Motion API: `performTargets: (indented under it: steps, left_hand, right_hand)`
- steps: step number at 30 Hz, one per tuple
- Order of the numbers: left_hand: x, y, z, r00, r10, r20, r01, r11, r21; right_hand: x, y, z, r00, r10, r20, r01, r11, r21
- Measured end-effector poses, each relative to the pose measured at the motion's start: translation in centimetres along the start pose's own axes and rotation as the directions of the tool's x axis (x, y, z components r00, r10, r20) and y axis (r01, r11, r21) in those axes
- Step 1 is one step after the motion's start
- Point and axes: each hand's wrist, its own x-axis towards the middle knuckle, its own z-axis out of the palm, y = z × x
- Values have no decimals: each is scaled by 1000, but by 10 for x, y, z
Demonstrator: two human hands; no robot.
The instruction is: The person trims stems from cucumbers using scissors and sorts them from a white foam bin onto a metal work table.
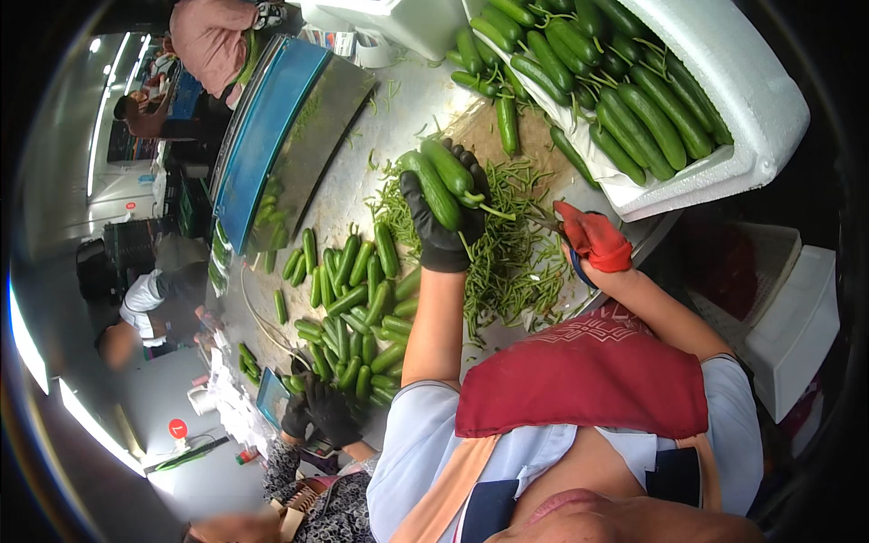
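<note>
My left hand [441, 217], in a black glove, holds two green cucumbers [434, 186] with thin stems hanging past the palm. Close by on the right is my right hand [592, 234], covered in a red glove and closed on scissors [548, 218] whose blades point toward the left hand. Below both hands lies a heap of cut green stems [506, 265] on the metal table [407, 91]. A white foam box [760, 129] full of stemmed cucumbers [631, 122] is tilted at the upper right, and more cucumbers lie loose at its lip.
A pile of cucumbers [356, 305] lies left of my left arm. Beside it are the black-gloved hands of a co-worker [322, 410]. A blue-edged metal panel [271, 136] stands across the table. White crates [794, 332] stand at the right. Other people are farther off.
</note>
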Motion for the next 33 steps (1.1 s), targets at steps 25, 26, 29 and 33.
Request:
performTargets:
  steps: [25, 26, 29, 33]
  left_hand:
    - [-43, -35, -13, 942, -153, -298, 170, 985, 32]
    - [-42, -35, -11, 946, -117, -303, 124, 992, 2]
    - [-36, -36, -8, 955, -63, -290, 42, 996, -80]
    - [-36, -42, -8, 959, -48, -278, 44, 999, -22]
  right_hand:
    - [1, 11, 15, 991, -49, -128, 63, 992, 111]
    - [-4, 11, 8, 995, -32, -90, 39, 997, 73]
    - [-12, 12, 6, 998, -37, -52, 40, 998, 53]
    - [2, -9, 3, 993, -104, -52, 103, 994, -19]
